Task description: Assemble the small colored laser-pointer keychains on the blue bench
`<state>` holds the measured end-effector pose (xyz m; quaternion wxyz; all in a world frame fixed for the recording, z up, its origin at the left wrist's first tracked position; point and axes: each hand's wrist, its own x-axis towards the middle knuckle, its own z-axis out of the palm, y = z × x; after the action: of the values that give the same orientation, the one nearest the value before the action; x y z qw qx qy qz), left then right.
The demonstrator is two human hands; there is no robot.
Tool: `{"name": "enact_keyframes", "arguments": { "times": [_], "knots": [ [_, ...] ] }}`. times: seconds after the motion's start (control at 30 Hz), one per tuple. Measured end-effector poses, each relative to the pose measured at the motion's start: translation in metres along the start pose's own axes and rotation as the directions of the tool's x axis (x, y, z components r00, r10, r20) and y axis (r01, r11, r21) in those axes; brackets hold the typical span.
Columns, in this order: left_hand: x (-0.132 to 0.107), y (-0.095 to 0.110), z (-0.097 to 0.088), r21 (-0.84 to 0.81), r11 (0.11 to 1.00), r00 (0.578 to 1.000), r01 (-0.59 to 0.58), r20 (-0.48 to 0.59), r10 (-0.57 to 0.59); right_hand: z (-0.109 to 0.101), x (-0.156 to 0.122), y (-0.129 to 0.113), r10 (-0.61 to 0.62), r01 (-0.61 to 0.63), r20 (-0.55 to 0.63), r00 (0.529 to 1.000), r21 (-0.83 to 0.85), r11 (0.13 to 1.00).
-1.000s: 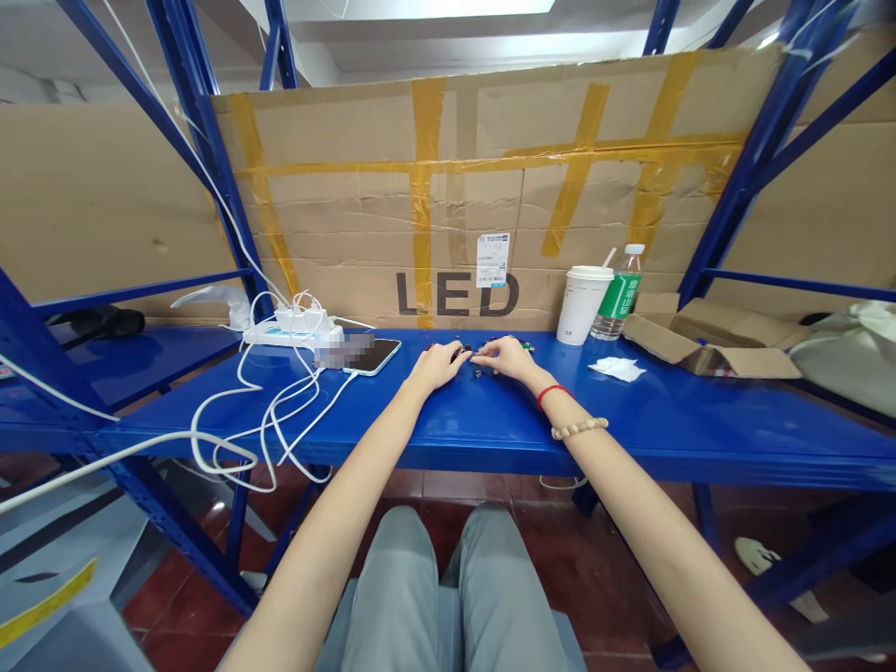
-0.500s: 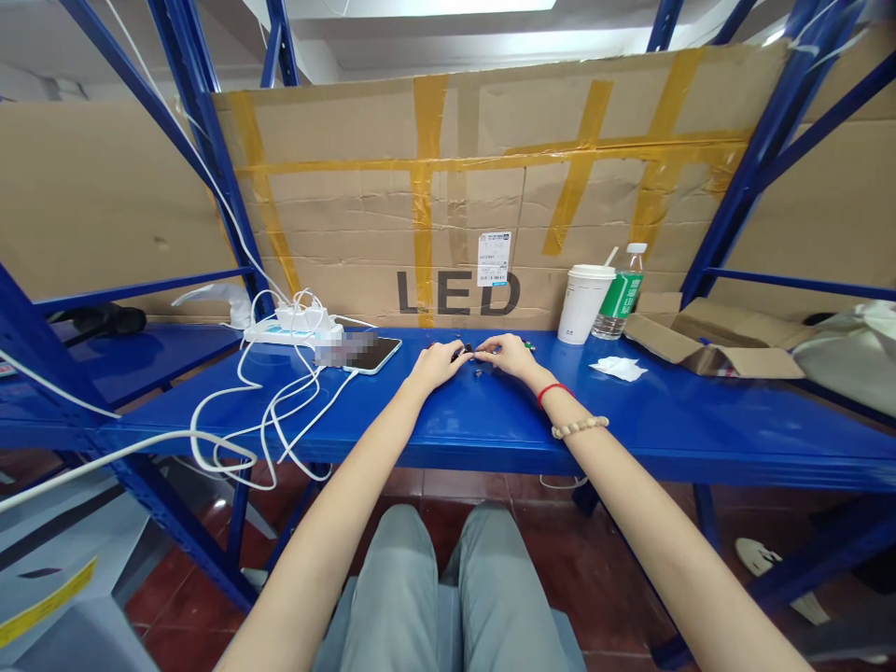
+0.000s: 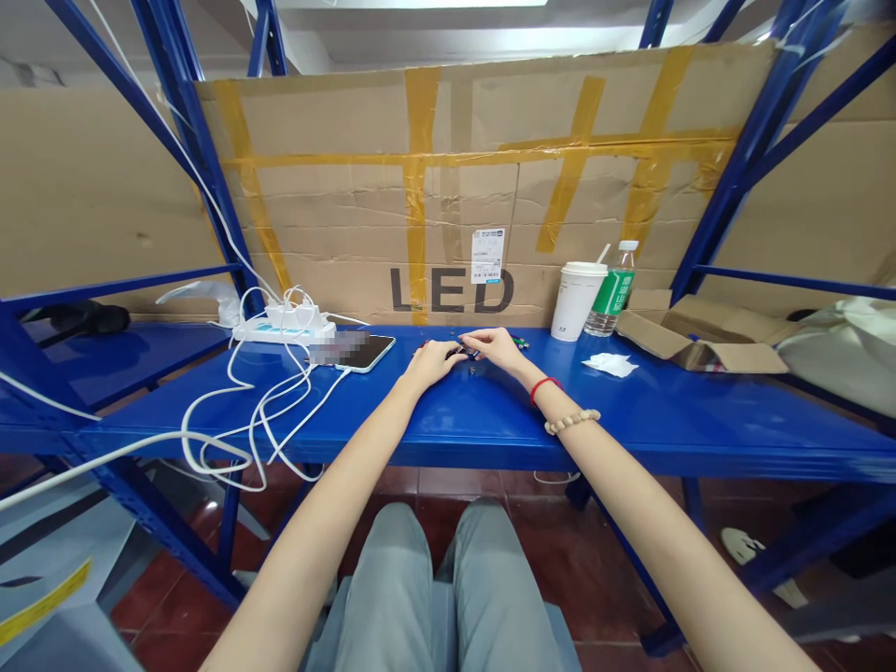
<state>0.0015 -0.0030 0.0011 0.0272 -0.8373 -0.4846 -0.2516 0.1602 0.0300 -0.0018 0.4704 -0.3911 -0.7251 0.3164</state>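
Near the back of the blue table point(image 3: 483, 420), my two hands meet over a small dark object point(image 3: 470, 353), too small to name. My left hand point(image 3: 434, 362) is closed around its left side, the fingers partly hidden. From the right, my right hand point(image 3: 494, 347) pinches at the same object with thumb and fingertips. A tiny loose piece point(image 3: 472, 371) lies on the table just in front of the fingers. Behind my right hand, a small green item point(image 3: 519, 343) shows in part.
Left of my hands lie a phone point(image 3: 371, 353), a white power strip point(image 3: 286, 327) and tangled white cables point(image 3: 262, 411). To the right stand a white cup point(image 3: 578, 301) and a water bottle point(image 3: 614, 291), a crumpled tissue point(image 3: 610, 365) and an open cardboard box point(image 3: 690, 336). Tall cardboard point(image 3: 336, 224) backs the table.
My right hand has moved slightly left and over the small dark object, closer to my left hand. More of the green item shows beside it. The whole view has shifted a little.
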Motion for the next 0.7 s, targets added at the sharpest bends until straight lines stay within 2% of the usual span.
{"name": "enact_keyframes", "arguments": {
  "times": [0.13,0.3,0.7],
  "knots": [
    [-0.0008,0.0029,-0.0004,0.121,0.993,0.999,-0.006,-0.053,0.013,-0.0001,0.0022,0.0023,-0.019,0.017,0.022,1.0,0.086,0.996],
    [-0.0011,0.0029,-0.0003,0.167,0.986,0.998,-0.001,-0.059,0.011,-0.0015,0.0021,0.0014,-0.045,0.041,0.057,0.997,0.064,0.997],
    [-0.0003,0.0034,-0.0007,0.147,0.988,0.997,-0.045,-0.06,0.054,-0.0019,-0.0011,-0.0028,-0.041,0.044,-0.052,0.998,0.061,0.997]
  ]
}}
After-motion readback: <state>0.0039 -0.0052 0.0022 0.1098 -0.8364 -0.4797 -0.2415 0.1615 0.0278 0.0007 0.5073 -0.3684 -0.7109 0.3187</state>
